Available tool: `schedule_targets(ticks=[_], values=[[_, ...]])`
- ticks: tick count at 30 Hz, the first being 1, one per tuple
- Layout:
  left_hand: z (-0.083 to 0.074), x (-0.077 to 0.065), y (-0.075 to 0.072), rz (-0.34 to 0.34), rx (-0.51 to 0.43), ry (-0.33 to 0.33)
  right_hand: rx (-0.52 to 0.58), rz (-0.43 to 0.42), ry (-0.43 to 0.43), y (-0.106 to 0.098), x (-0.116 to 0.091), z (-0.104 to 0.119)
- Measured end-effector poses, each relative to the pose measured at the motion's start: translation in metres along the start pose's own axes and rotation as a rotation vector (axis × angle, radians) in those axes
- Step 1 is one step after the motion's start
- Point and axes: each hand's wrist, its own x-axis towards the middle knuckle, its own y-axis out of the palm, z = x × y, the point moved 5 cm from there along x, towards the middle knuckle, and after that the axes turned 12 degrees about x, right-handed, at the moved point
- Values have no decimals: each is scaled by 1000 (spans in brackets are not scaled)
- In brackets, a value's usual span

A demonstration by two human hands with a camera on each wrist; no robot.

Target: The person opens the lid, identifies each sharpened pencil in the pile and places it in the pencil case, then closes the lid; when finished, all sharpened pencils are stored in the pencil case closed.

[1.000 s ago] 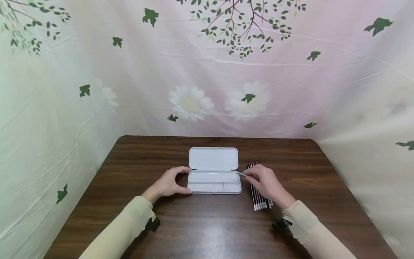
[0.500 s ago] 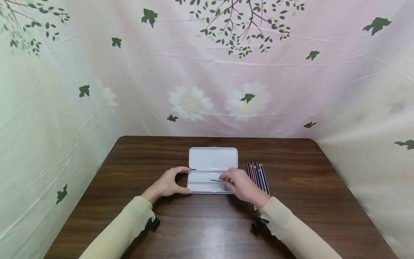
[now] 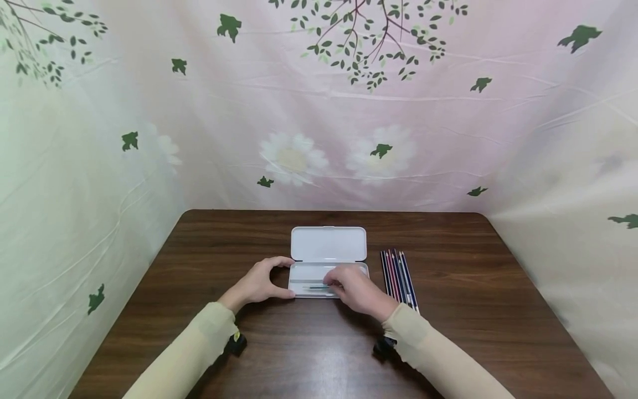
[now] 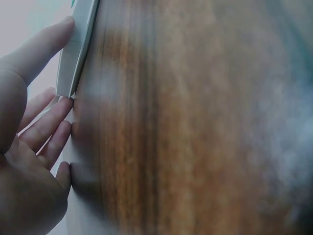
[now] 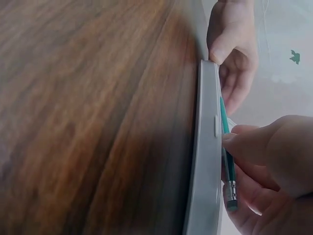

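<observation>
A white pencil case (image 3: pixel 329 244) lies open on the table, its lid folded back and the tray facing up. My left hand (image 3: pixel 259 280) holds the case's left end, thumb at the near corner and fingers at the far one. Over the front part of the tray, my right hand (image 3: pixel 356 291) pinches a green pencil (image 5: pixel 229 169) between thumb and fingers. In the right wrist view the pencil runs along the case's front wall (image 5: pixel 208 112), its eraser end towards me. The right hand hides the right part of the tray.
Several pencils (image 3: pixel 395 277) lie side by side to the right of the case, their lower ends partly behind my right wrist. The brown wooden table (image 3: pixel 224 238) ends at a patterned fabric backdrop (image 3: pixel 339 127).
My right hand has carried the green pencil left from beside the other pencils, over the case, then down to its front compartment. The left hand stays on the case's left end.
</observation>
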Motion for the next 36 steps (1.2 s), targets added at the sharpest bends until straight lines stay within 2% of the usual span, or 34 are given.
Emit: schedule_targets(ticks=[10,18,24,29,36], values=[[0,0,-1,-5,-19,14,13,30,-11,9,7,4],[0,-1,-1,-4,-19,4,43,74,23,12,12,6],[-1,-1,0,2,-23,4,71,73,12,14,13,6],[-1,-1,0,-4,-18,14,96,37,8,9,9,4],[1,0,-1,-9,-17,9,150,5,64,-9,-3,-6]])
